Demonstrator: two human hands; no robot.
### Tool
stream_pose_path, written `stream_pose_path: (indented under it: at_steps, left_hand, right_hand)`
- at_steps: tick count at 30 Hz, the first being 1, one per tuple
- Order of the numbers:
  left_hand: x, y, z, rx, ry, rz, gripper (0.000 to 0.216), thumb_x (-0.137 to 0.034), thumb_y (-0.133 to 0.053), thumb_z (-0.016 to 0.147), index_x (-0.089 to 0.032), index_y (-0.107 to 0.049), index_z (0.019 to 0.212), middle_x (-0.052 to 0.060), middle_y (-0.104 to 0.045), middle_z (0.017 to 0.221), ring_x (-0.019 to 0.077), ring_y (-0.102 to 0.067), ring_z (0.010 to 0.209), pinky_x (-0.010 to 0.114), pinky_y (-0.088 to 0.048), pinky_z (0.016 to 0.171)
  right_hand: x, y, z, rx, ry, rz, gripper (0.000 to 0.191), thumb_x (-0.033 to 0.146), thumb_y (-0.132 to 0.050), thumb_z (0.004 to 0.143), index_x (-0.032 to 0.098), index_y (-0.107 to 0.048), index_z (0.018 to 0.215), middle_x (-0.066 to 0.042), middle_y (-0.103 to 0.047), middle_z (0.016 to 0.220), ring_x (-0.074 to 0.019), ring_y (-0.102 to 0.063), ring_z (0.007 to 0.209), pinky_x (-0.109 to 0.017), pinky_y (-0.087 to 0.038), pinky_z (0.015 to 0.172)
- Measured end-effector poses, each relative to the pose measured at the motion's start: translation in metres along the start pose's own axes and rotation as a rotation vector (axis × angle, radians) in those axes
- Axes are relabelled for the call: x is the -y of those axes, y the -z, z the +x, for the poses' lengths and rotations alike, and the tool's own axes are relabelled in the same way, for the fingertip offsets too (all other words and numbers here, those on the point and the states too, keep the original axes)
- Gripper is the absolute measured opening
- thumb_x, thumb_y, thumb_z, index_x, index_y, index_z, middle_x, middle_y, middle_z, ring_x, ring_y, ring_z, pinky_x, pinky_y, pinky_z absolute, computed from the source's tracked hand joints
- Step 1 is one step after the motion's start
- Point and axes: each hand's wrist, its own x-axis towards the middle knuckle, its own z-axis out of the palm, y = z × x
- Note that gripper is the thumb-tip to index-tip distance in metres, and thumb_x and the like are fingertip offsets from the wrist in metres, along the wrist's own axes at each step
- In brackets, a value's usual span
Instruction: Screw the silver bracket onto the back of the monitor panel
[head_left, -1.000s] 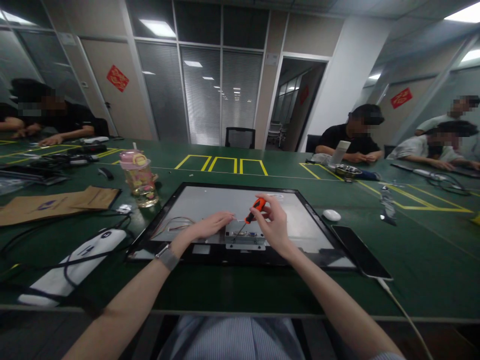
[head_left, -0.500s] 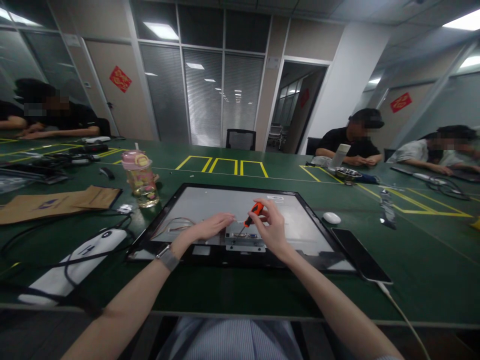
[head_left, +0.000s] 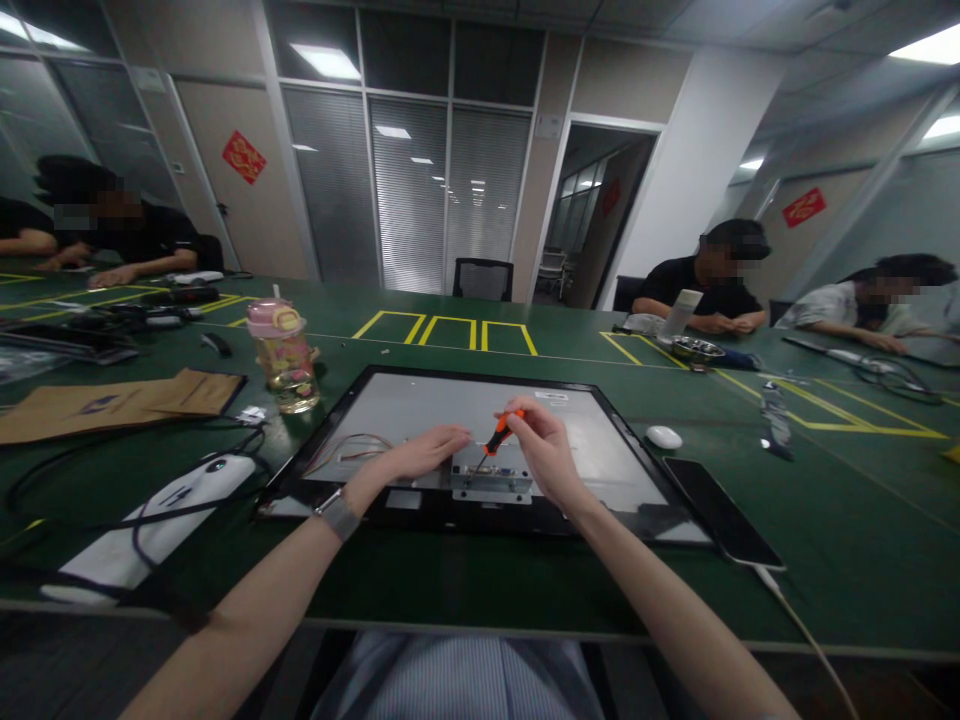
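A flat display panel [head_left: 442, 398] with a black frame lies face down or back up on the green table in front of me. At its near edge sits a metal bracket [head_left: 491, 490] with ports or screws along it. My right hand [head_left: 547, 452] pinches the orange-and-black handle of a screwdriver [head_left: 496, 438], its shaft slanting down to the left with the tip at the bracket. My left hand [head_left: 424, 455], fingers stretched out and close together, rests at the bracket's left side. Thin wires [head_left: 349, 447] lie on the panel to its left.
Left of the panel stand a pink-lidded bottle [head_left: 283, 355], a brown paper bag [head_left: 112, 405] and a white power strip [head_left: 161, 525] with black cables. A phone [head_left: 720, 510] on a charging cable and a white mouse [head_left: 664, 437] lie right. Several people sit across the table.
The screwdriver handle has turned slightly and tipped left, and my right fingers have shifted their pinch on its top end. My left hand stays at the bracket.
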Motion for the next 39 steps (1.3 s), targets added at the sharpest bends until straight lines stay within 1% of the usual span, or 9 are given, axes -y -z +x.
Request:
stream_pose_path:
  at_steps: [6, 10, 13, 20, 26, 29, 33, 36, 39]
  left_hand:
    - [-0.006, 0.001, 0.000, -0.003, -0.018, 0.018, 0.056, -0.057, -0.025, 0.092, -0.020, -0.048, 0.126, 0.005, -0.045, 0.138, 0.0186, -0.038, 0.128, 0.032, -0.021, 0.112]
    - [-0.004, 0.002, 0.001, 0.006, -0.011, 0.027, 0.055, -0.058, -0.034, 0.089, -0.021, -0.049, 0.126, 0.005, -0.044, 0.139, 0.0206, -0.038, 0.129, 0.034, -0.022, 0.111]
    - [-0.003, 0.003, -0.001, 0.028, 0.001, 0.037, 0.058, -0.061, -0.045, 0.083, -0.022, -0.050, 0.126, 0.005, -0.042, 0.141, 0.0229, -0.036, 0.130, 0.035, -0.022, 0.112]
    - [0.000, 0.005, -0.003, 0.045, -0.016, 0.020, 0.076, -0.053, -0.072, 0.063, -0.023, -0.047, 0.129, 0.007, -0.037, 0.144, 0.0267, -0.032, 0.133, 0.039, -0.022, 0.112]
    - [0.000, 0.007, -0.002, 0.064, -0.056, -0.007, 0.074, -0.044, -0.075, 0.062, -0.023, -0.047, 0.128, 0.007, -0.038, 0.143, 0.0254, -0.031, 0.134, 0.039, -0.021, 0.113]
    - [-0.002, 0.008, -0.003, 0.077, -0.056, -0.002, 0.076, -0.040, -0.076, 0.062, -0.021, -0.046, 0.130, 0.008, -0.036, 0.144, 0.0256, -0.029, 0.135, 0.038, -0.020, 0.113]
    - [-0.003, 0.011, -0.004, 0.098, -0.012, -0.005, 0.076, -0.043, -0.074, 0.065, -0.022, -0.045, 0.131, 0.008, -0.033, 0.146, 0.0265, -0.026, 0.136, 0.040, -0.019, 0.113]
    - [-0.001, 0.013, -0.003, 0.115, -0.014, -0.028, 0.072, -0.047, -0.071, 0.068, -0.025, -0.045, 0.131, 0.005, -0.033, 0.147, 0.0256, -0.025, 0.137, 0.040, -0.019, 0.113]
    - [0.002, 0.013, -0.002, 0.113, -0.037, -0.040, 0.071, -0.048, -0.070, 0.068, -0.026, -0.046, 0.131, 0.005, -0.034, 0.146, 0.0246, -0.027, 0.136, 0.039, -0.020, 0.113]
  right_hand:
    - [0.004, 0.010, 0.005, 0.087, 0.016, -0.077, 0.027, 0.032, -0.047, 0.090, 0.026, -0.059, 0.114, -0.005, -0.066, 0.101, -0.0183, -0.061, 0.099, -0.040, -0.044, 0.095]
    - [0.003, 0.014, 0.004, 0.107, 0.012, -0.024, 0.021, 0.032, -0.053, 0.087, 0.027, -0.064, 0.104, -0.004, -0.065, 0.104, -0.0196, -0.059, 0.104, -0.040, -0.042, 0.096]
    - [0.001, 0.018, 0.002, 0.098, -0.023, 0.014, 0.017, 0.032, -0.064, 0.080, 0.026, -0.068, 0.095, -0.004, -0.064, 0.102, -0.0198, -0.062, 0.097, -0.038, -0.047, 0.090]
    - [0.009, 0.015, -0.004, 0.176, -0.028, 0.044, 0.026, 0.031, -0.053, 0.088, 0.028, -0.060, 0.112, -0.005, -0.066, 0.104, -0.0190, -0.061, 0.102, -0.042, -0.044, 0.095]
    - [0.008, 0.017, -0.005, 0.128, 0.032, -0.012, 0.013, 0.034, -0.062, 0.080, 0.024, -0.068, 0.086, -0.005, -0.062, 0.097, -0.0203, -0.061, 0.097, -0.041, -0.048, 0.090]
    - [0.009, 0.020, -0.005, 0.153, 0.014, -0.034, 0.016, 0.033, -0.058, 0.084, 0.026, -0.067, 0.095, -0.004, -0.064, 0.092, -0.0188, -0.063, 0.091, -0.039, -0.051, 0.085]
    - [0.014, 0.018, -0.005, 0.120, 0.072, -0.153, 0.027, 0.032, -0.045, 0.092, 0.026, -0.057, 0.114, -0.005, -0.066, 0.101, -0.0182, -0.063, 0.096, -0.041, -0.046, 0.093]
    - [0.015, 0.016, -0.006, 0.084, 0.099, -0.221, 0.026, 0.033, -0.042, 0.093, 0.025, -0.058, 0.111, -0.006, -0.065, 0.105, -0.0192, -0.061, 0.100, -0.042, -0.042, 0.096]
    - [0.013, 0.017, -0.005, 0.084, 0.062, -0.144, 0.019, 0.034, -0.052, 0.088, 0.025, -0.065, 0.098, -0.006, -0.063, 0.106, -0.0197, -0.058, 0.104, -0.038, -0.044, 0.093]
